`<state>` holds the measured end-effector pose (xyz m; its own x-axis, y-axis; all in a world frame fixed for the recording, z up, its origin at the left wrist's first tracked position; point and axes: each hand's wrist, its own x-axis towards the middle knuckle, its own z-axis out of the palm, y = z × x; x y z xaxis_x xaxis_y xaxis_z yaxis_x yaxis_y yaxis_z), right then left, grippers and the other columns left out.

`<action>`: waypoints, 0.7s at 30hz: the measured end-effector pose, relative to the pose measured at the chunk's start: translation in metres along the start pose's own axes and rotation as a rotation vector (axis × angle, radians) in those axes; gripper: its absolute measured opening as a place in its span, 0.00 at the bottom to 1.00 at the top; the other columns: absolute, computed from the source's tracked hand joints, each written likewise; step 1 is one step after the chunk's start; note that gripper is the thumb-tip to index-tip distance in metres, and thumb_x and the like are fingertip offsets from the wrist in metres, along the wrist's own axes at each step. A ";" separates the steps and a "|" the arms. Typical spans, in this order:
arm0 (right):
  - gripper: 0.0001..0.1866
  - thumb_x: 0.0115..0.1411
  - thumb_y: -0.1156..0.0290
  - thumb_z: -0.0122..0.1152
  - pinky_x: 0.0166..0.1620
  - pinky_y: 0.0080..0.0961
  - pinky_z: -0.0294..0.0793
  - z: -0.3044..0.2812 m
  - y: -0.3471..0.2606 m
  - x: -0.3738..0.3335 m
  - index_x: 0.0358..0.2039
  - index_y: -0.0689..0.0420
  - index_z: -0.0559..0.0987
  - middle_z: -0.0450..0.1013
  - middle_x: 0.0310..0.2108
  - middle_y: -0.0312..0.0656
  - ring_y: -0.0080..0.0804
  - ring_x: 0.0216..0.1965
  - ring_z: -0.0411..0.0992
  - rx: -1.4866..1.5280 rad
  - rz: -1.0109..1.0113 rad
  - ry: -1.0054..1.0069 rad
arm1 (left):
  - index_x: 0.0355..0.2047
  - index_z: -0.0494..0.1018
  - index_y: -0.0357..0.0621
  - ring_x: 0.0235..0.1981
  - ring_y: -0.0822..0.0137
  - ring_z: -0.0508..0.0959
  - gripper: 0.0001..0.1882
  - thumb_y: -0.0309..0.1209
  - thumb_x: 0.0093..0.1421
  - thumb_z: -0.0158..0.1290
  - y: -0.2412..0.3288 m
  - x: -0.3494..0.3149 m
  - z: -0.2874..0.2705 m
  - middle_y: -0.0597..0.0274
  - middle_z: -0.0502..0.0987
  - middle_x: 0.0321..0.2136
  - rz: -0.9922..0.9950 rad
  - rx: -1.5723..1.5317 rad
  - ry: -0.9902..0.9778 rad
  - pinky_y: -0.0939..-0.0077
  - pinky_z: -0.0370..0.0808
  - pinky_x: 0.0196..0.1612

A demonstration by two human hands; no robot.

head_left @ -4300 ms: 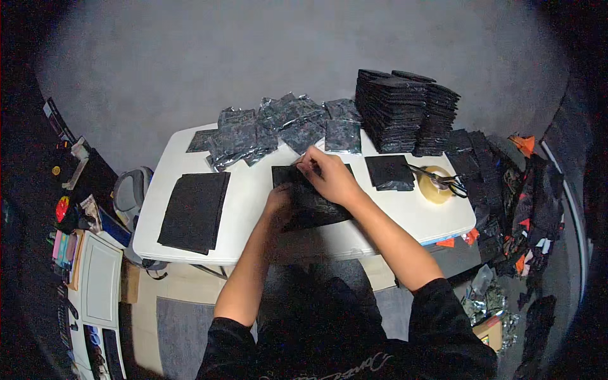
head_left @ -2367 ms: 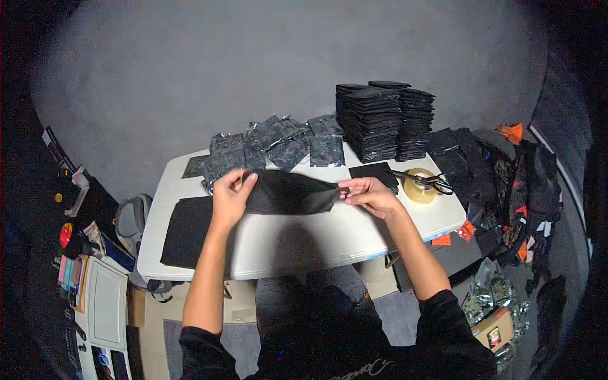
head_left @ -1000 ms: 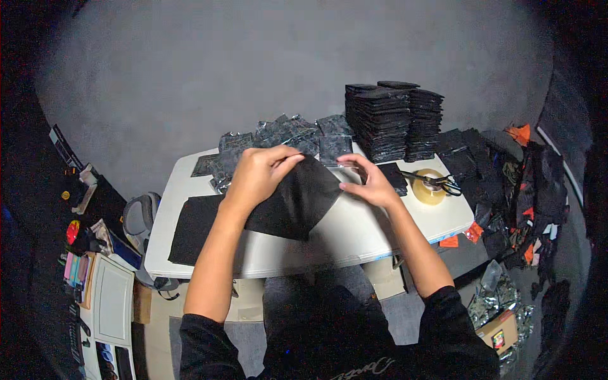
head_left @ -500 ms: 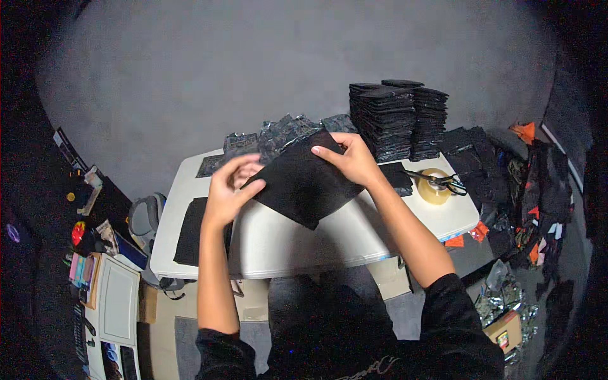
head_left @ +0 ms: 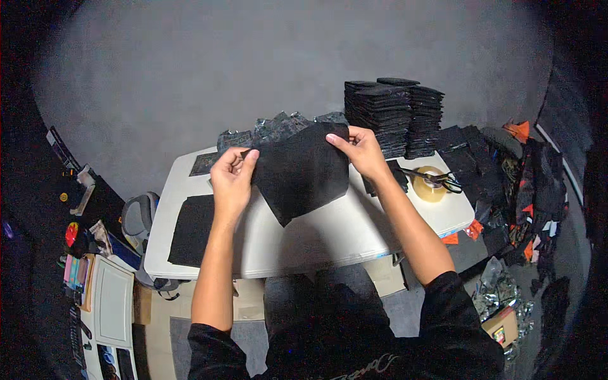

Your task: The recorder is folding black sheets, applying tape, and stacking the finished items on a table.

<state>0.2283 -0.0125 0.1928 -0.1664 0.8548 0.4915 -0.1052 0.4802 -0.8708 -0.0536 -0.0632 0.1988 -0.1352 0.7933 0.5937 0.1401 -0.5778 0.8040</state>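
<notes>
- Your left hand pinches the left corner of a black fabric piece between thumb and fingers.
- Your right hand grips its upper right corner, thumb on the side facing you.
- Stretched between both hands, the piece hangs above the middle of the white counter, apparently held by two corners so that it spreads flat, its lower corner pointing toward you.
- At your left, a low black stack lies near the counter's front edge, seemingly placed for easy reach.
- Beyond the fabric, glossy packets lie heaped, partly hidden; tall black stacks stand to their right, probably piled upright to save room.
- Scissors rest across a tape roll, seemingly parked aside.
</notes>
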 end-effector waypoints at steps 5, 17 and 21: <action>0.13 0.65 0.68 0.69 0.44 0.21 0.79 -0.001 -0.009 0.001 0.44 0.65 0.85 0.84 0.38 0.39 0.20 0.37 0.79 -0.040 0.029 0.003 | 0.37 0.78 0.39 0.26 0.87 0.66 0.05 0.28 0.69 0.59 -0.003 0.002 -0.001 0.79 0.73 0.25 0.011 -0.065 0.042 0.87 0.61 0.29; 0.14 0.65 0.66 0.69 0.41 0.21 0.79 0.003 -0.014 0.003 0.43 0.65 0.85 0.83 0.36 0.39 0.20 0.34 0.78 -0.070 0.001 0.020 | 0.37 0.76 0.39 0.26 0.86 0.65 0.06 0.29 0.70 0.57 0.001 0.001 -0.005 0.79 0.73 0.24 0.020 0.027 -0.054 0.86 0.59 0.29; 0.14 0.65 0.66 0.69 0.40 0.21 0.79 0.006 -0.013 0.003 0.43 0.65 0.85 0.83 0.36 0.39 0.19 0.34 0.78 0.020 0.020 0.033 | 0.36 0.75 0.41 0.25 0.86 0.64 0.07 0.30 0.70 0.57 0.002 0.001 -0.005 0.79 0.73 0.24 -0.034 -0.018 -0.107 0.86 0.59 0.29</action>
<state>0.2228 -0.0171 0.2057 -0.1365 0.8705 0.4729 -0.1217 0.4591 -0.8800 -0.0580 -0.0642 0.2007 -0.0339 0.8280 0.5597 0.1199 -0.5526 0.8248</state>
